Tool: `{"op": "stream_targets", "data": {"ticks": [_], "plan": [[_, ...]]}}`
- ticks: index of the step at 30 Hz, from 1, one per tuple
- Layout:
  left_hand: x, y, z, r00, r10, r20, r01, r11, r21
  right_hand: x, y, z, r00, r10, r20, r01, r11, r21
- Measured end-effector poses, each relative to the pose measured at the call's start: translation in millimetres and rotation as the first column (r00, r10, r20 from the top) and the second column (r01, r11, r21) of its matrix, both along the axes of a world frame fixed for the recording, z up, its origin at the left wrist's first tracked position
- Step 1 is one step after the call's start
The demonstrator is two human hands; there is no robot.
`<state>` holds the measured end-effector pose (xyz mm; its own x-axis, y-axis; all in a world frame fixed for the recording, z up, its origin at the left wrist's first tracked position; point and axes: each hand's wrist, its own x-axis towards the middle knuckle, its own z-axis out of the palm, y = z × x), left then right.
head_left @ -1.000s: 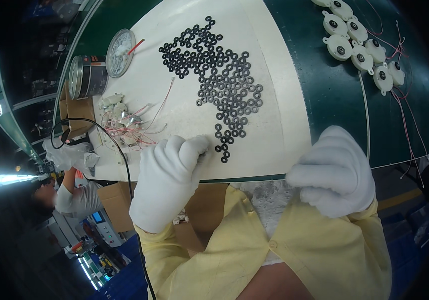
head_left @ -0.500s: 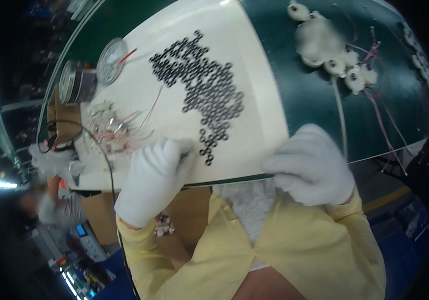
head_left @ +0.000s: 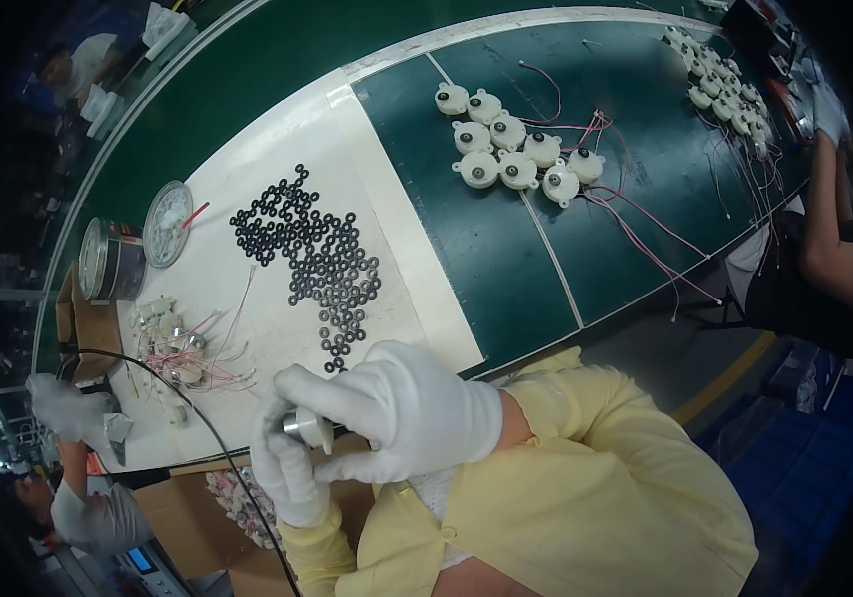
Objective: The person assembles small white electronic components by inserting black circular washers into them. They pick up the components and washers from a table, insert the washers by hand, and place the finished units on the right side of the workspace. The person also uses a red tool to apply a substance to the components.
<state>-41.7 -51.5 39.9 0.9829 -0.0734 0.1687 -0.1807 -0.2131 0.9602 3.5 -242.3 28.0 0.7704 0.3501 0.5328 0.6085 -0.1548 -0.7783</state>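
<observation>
My two white-gloved hands meet at the near edge of the table. Between them is a small motor [head_left: 309,429] with a silvery metal body and a white plastic flange, lying tilted. My left hand [head_left: 285,463] closes its fingers around the metal side. Over it reaches my right hand [head_left: 411,410], its thumb and fingers bent about the flanged end. The gloves partly hide the motor. Just beyond the hands, many black rings [head_left: 332,269] lie in a loose patch on the white sheet [head_left: 401,289].
Left are loose motors with pink wires [head_left: 183,358], a tin [head_left: 113,261], a dish of white stuff [head_left: 166,227] and a black cable [head_left: 209,423]. White round units with black centres [head_left: 508,131] sit on the green mat [head_left: 635,209]. Co-workers are at both sides; a cardboard box [head_left: 183,517] stands below.
My right hand has come leftward to join the left one, and the motor now shows between them. The view has turned to the right, bringing in more of the green mat.
</observation>
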Motion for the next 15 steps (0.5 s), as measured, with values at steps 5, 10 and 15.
{"op": "stream_targets", "data": {"ticks": [5, 10, 15], "plan": [[-9, 1, -4, 0.972, -0.222, -0.076, 0.199, 0.951, -0.236, 7, -24, 7, 0.875, 0.383, -0.298, -0.289, 0.904, 0.314], [-1, -14, 9, 0.875, -0.460, 0.149, 0.382, 0.846, 0.371, -16, -50, -2, 0.782, 0.343, -0.521, -0.155, 0.916, 0.371], [11, -4, 19, 0.793, -0.588, 0.159, 0.404, 0.703, 0.585, -22, -122, 6, 0.796, 0.065, -0.602, 0.303, 0.818, 0.488]]}}
